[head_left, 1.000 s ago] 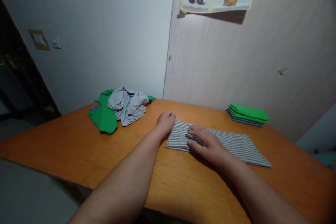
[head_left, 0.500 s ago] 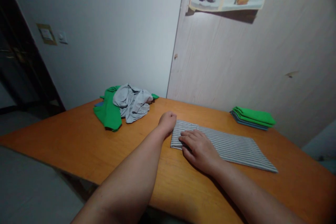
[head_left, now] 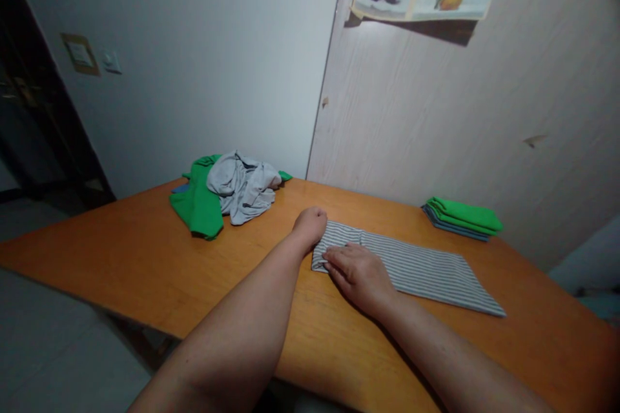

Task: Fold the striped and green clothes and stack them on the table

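A folded grey-and-white striped garment (head_left: 426,271) lies flat on the table as a long strip, its far right end slanting to a point. At its far left corner my left hand (head_left: 310,230) is closed, gripping the edge; the fingertips are mostly hidden behind the knuckles. My right hand (head_left: 361,274) rests on the strip's left part, fingers together and closed on the fabric by the near left corner, where the cloth is slightly bunched. Part of the strip is covered by this hand.
On the wooden table (head_left: 252,290), a crumpled grey garment (head_left: 242,184) lies over a green one (head_left: 199,206) at the back left. Back right sits a folded stack with a green garment (head_left: 465,214) on top of bluish cloth. A wall (head_left: 232,64) borders the table's far side.
My right hand has slid a little left toward the strip's end, and its fingers have drawn together on the cloth. The near left corner is now slightly bunched. My left hand stays put.
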{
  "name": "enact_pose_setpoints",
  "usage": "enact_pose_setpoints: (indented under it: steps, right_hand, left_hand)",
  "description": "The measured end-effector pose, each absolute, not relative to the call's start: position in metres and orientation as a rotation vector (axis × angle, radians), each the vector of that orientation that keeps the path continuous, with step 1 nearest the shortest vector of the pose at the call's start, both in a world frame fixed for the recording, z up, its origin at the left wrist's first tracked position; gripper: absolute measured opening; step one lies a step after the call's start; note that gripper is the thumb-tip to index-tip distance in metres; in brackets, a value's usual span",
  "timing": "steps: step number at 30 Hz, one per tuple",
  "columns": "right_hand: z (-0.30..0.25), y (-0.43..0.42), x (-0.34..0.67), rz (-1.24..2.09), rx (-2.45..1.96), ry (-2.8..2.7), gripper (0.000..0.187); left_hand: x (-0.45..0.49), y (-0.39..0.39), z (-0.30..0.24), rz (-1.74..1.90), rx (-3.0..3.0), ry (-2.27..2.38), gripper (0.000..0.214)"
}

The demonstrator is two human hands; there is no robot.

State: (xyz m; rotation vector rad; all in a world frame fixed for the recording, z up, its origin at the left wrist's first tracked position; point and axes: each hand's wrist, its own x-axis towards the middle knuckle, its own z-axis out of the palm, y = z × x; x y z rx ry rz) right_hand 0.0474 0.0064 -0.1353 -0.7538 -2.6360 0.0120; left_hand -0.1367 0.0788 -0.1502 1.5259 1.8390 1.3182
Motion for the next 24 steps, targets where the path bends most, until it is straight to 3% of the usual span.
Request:
enact_pose_setpoints:
  steps: [4, 10, 15, 24]
  right_hand:
    - [-0.130, 0.010, 0.054, 0.096, -0.782, -2.535, 0.030]
    - [-0.139, 0.048, 0.089, 0.228, -1.163, -2.041, 0.040]
    - [-0.142, 0.065, 0.107, 0.239, -1.254, -1.969, 0.035]
    - [-0.136, 0.049, 0.084, 0.280, -1.426, -2.183, 0.033]
  left_hand:
    - [-0.132, 0.074, -0.145, 1.248, 1.688, 1.945, 0.027]
    - [-0.108, 0.054, -0.133, 1.135, 1.984, 1.937, 0.034]
    - [-0.092, 0.044, -0.129, 0.922, 2.244, 1.919, 0.032]
    - [-0.098, 0.053, -0.134, 1.189, 1.966, 1.889, 0.032]
